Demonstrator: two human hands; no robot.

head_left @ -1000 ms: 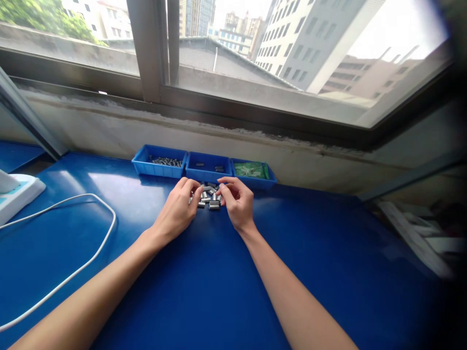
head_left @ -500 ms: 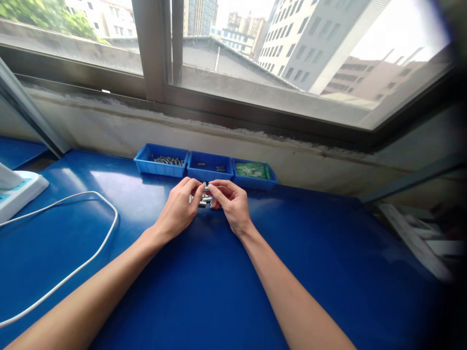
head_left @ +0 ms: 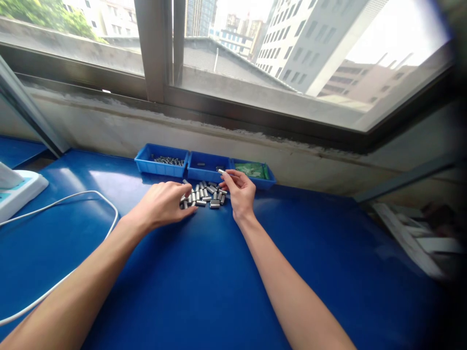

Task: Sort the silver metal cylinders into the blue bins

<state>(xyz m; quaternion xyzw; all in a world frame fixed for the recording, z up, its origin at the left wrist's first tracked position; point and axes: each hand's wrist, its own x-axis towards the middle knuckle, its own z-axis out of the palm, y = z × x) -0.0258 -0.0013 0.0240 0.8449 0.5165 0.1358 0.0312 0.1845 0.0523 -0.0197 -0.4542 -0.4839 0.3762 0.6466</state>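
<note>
Drew right hand (head_left: pixel 241 194) and left hand (head_left: pixel 160 201) apart above the pile of metal pieces (head_left: pixel 202 192)

Shifted the right hand up and to the right, away from the earlier meeting of fingertips over the pile. Held one small metal piece (head_left: pixel 221 171) in it, pinched between thumb and forefinger. Brought this piece close to the front edge of the middle tray (head_left: pixel 200 175); could not tell whether above the rim or just in front of it.

Moved the left hand back to the left and loosened it, with thumb spread well away from the fingers around the left end of the pile. Could not tell about contact between fingertips and pieces there. Bared more of the pile by this: loose and jumbled on the blue bench (head_left: pixel 204 282), between both hands, just in front of the trays.

Had three blue trays side by side at the back, along the wall: many small grey parts in the left tray (head_left: pixel 158 168), dark pieces in the middle one, green packets (head_left: pixel 251 169) in the right tray (head_left: pixel 262 183). Had a white cable (head_left: pixel 95 191) looped at left, partly under the left forearm in view.
</note>
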